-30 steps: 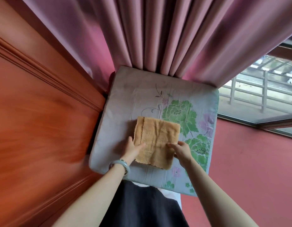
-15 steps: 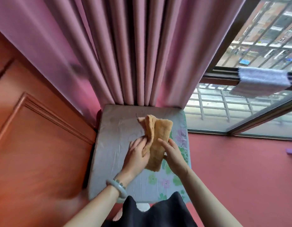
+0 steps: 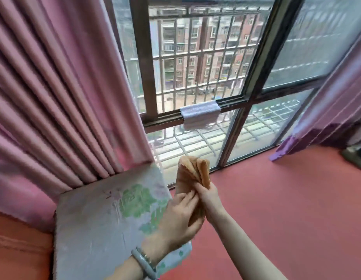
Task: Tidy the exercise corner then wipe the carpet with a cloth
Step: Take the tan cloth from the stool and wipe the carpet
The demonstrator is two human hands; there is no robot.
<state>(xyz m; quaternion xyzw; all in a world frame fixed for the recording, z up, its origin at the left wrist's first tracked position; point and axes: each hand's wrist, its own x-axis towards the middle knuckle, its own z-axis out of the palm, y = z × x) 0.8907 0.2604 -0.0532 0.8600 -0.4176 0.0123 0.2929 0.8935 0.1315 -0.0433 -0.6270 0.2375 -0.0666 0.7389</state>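
Note:
A tan cloth (image 3: 192, 170), folded into a narrow upright bundle, is held between both hands above the red carpet (image 3: 276, 199). My left hand (image 3: 179, 217), a pale bangle on its wrist, grips the lower part of the cloth from the left. My right hand (image 3: 208, 199) pinches it from the right. The cloth's lower end is hidden between the hands. A grey cushion (image 3: 98, 223) with a green flower print lies to the left, its far edge under the pink curtain (image 3: 64, 87).
A barred window (image 3: 195, 57) fills the far side, with a white cloth (image 3: 199, 114) draped over its rail. A purple curtain (image 3: 327, 118) hangs at the right. A wooden panel (image 3: 17, 249) borders the cushion on the left.
The cloth lay flat on the cushion a second ago; both hands have folded it, lifted it off and carried it to the right. My view has swung up and right toward the window.

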